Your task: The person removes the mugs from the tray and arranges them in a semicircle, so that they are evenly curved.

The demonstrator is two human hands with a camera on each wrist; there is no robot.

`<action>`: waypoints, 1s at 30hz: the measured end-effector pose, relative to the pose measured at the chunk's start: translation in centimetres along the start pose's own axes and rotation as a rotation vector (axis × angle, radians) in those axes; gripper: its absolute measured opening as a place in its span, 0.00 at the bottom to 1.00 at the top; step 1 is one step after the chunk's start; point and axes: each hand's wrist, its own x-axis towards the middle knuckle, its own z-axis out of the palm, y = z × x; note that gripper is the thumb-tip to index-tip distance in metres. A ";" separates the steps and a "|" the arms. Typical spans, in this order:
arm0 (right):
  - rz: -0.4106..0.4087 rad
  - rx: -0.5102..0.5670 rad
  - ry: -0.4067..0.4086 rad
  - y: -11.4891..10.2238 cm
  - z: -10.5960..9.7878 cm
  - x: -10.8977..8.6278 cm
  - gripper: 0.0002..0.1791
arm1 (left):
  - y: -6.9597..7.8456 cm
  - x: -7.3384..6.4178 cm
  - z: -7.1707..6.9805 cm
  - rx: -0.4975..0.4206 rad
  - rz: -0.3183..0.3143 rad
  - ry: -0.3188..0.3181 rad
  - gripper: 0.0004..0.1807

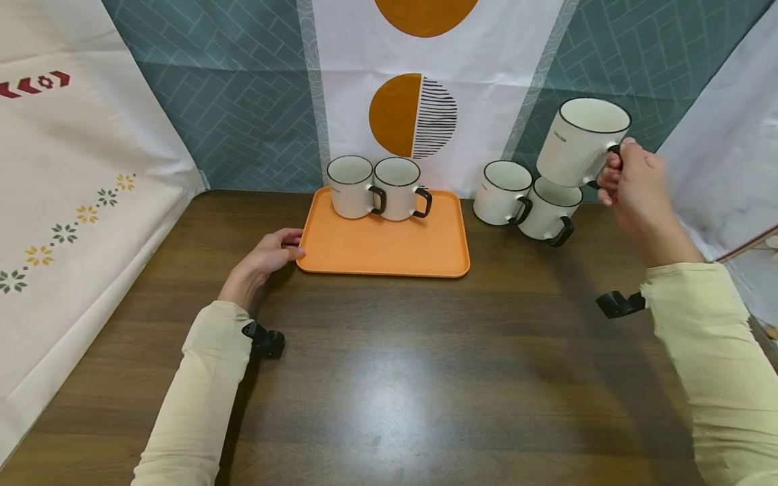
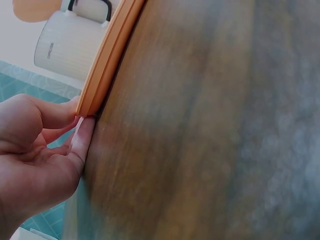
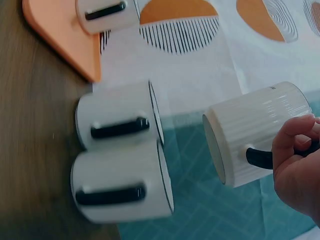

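My right hand grips the black handle of a white mug with a dark rim, held upright in the air at the right. Below it on the table stand two matching mugs, one mug beside another mug; the raised mug overlaps the nearer one in the head view. At the left, my left hand pinches the left edge of an orange tray, thumb and fingers at its rim in the left wrist view. On the tray's back left stand a mug and a second mug, handles facing right.
The dark wooden table stretches toward me. Behind it hangs a teal and white patterned cloth. A white cloth with small flower prints slopes along the left side, and another pale cloth borders the right.
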 end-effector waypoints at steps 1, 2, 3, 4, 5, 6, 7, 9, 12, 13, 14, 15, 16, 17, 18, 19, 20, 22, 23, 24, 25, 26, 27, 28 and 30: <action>0.006 0.010 0.004 -0.1 -0.5 -0.1 0.22 | 0.0 0.0 0.0 -0.001 -0.002 0.000 0.31; 0.008 0.022 0.012 -0.2 -1.0 -0.1 0.22 | 0.0 0.0 0.0 0.001 -0.003 -0.001 0.31; 0.014 0.036 0.021 -0.3 -1.5 -0.2 0.22 | 0.0 0.0 0.0 0.001 -0.004 -0.001 0.31; 0.018 0.053 0.032 -0.3 -2.0 -0.3 0.21 | 0.0 0.0 0.1 0.002 -0.006 0.000 0.31; 0.023 0.061 0.045 -0.3 -2.5 -0.4 0.21 | 0.0 0.0 0.0 0.001 -0.009 0.000 0.31; 0.029 0.069 0.061 -0.3 -3.0 -0.5 0.21 | 0.0 0.0 0.0 0.003 -0.009 0.000 0.31; 0.034 0.082 0.073 -0.3 -3.5 -0.7 0.21 | 0.0 0.0 0.1 0.003 -0.010 0.001 0.31; 0.039 0.100 0.103 -0.2 -4.4 -1.0 0.20 | 0.0 0.0 0.1 0.003 -0.011 -0.001 0.31; 0.037 0.109 0.152 0.2 -5.7 -1.3 0.20 | 0.0 0.1 0.0 0.004 -0.009 -0.004 0.32; 0.037 0.112 0.166 0.4 -6.1 -1.4 0.20 | 0.0 0.1 -0.1 0.004 -0.009 -0.004 0.31; 0.038 0.107 0.183 0.6 -6.5 -1.5 0.20 | -0.1 0.1 -0.1 0.005 -0.009 -0.005 0.31; 0.040 0.099 0.195 0.9 -6.8 -1.6 0.21 | -0.1 0.1 -0.1 0.005 -0.008 -0.005 0.31; 0.050 0.095 0.203 1.2 -7.1 -1.7 0.21 | -0.1 0.1 -0.2 0.010 -0.005 -0.005 0.32; 0.059 0.086 0.209 1.6 -7.3 -1.8 0.21 | -0.1 0.1 -0.2 0.009 -0.006 -0.003 0.32; 0.069 0.077 0.212 2.0 -7.6 -1.9 0.22 | -0.2 0.1 -0.2 0.009 -0.008 -0.002 0.32; 0.076 0.062 0.220 2.4 -7.8 -2.1 0.22 | -0.2 0.0 -0.3 0.009 -0.010 0.000 0.31; 0.081 0.045 0.229 2.9 -8.0 -2.2 0.23 | -0.2 0.0 -0.3 0.007 -0.011 0.000 0.31; 0.091 0.007 0.248 3.8 -8.4 -2.6 0.23 | -0.2 -0.1 -0.2 0.009 -0.009 -0.002 0.32; 0.096 -0.016 0.260 4.2 -8.5 -2.7 0.23 | -0.2 -0.1 -0.2 0.004 -0.012 -0.002 0.32; 0.101 -0.041 0.269 4.6 -8.7 -2.9 0.23 | -0.2 -0.1 -0.2 0.002 -0.010 -0.004 0.32; 0.106 -0.065 0.274 5.0 -8.8 -3.1 0.23 | -0.1 -0.1 -0.2 0.002 -0.007 -0.008 0.32; 0.112 -0.084 0.273 5.3 -8.9 -3.2 0.23 | -0.1 -0.1 -0.1 0.001 -0.005 -0.010 0.32; 0.120 -0.094 0.267 5.6 -9.1 -3.4 0.23 | -0.1 -0.1 -0.1 0.000 -0.004 -0.011 0.32; 0.127 -0.104 0.260 5.9 -9.2 -3.5 0.23 | 0.0 0.0 -0.1 -0.002 -0.005 -0.010 0.32; 0.134 -0.101 0.248 6.4 -9.4 -3.8 0.23 | 0.0 0.1 -0.2 -0.007 -0.006 -0.009 0.32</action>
